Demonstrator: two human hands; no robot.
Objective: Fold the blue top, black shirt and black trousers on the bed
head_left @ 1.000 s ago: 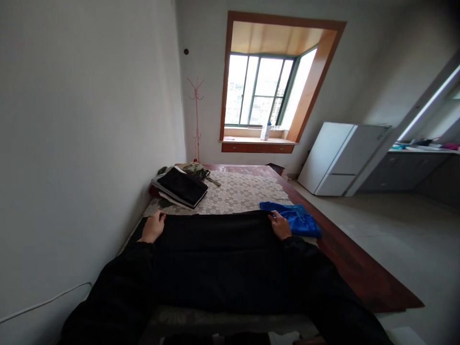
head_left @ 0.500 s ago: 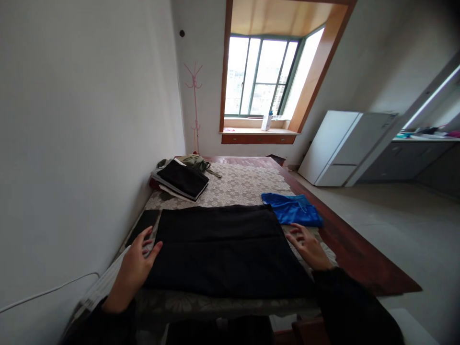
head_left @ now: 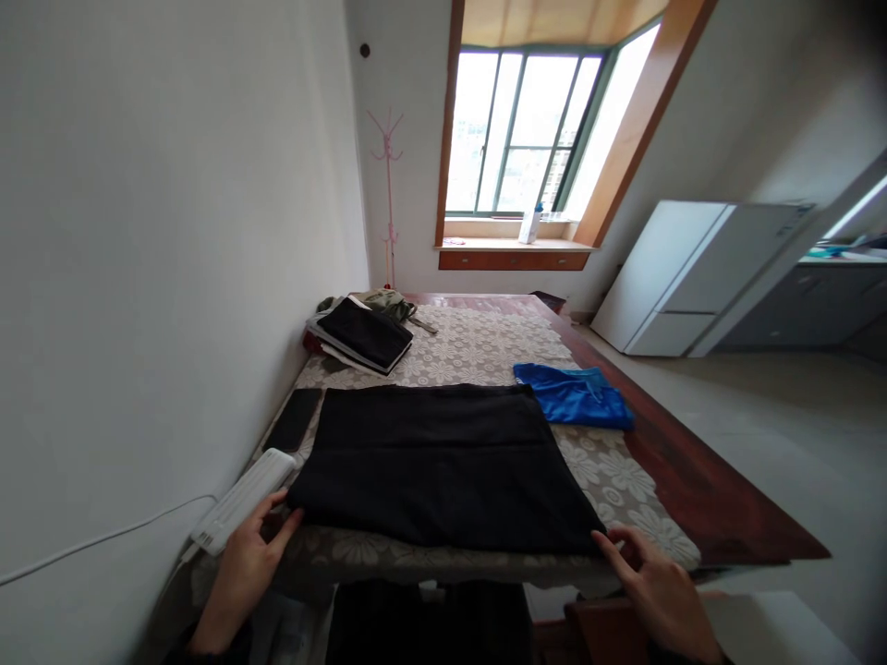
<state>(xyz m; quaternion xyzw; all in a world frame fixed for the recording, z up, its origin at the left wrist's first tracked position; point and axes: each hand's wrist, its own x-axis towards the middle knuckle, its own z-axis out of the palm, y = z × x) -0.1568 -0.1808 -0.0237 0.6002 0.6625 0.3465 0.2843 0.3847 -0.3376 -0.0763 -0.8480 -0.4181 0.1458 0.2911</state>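
A black folded garment (head_left: 430, 471) lies flat across the near part of the table. My left hand (head_left: 260, 545) is at its near left corner, thumb and fingers closed on the cloth edge. At the near right corner, my right hand (head_left: 648, 573) pinches the edge between thumb and fingers. The garment's exact kind cannot be made out. Just beyond its right side, a blue shiny folded garment (head_left: 575, 397) rests on the lace cloth.
Stacked folded clothes (head_left: 364, 334) sit at the far left by the wall. A dark flat rectangular object (head_left: 293, 418) and a white power strip (head_left: 242, 499) with a cord lie along the left edge. Patterned lace (head_left: 485, 334) covers the reddish wooden table (head_left: 721, 503). A white fridge (head_left: 665, 272) stands beyond.
Both hands have come back toward me, from the garment's sides to its near corners, and have closed on the edge. The view has shifted slightly.
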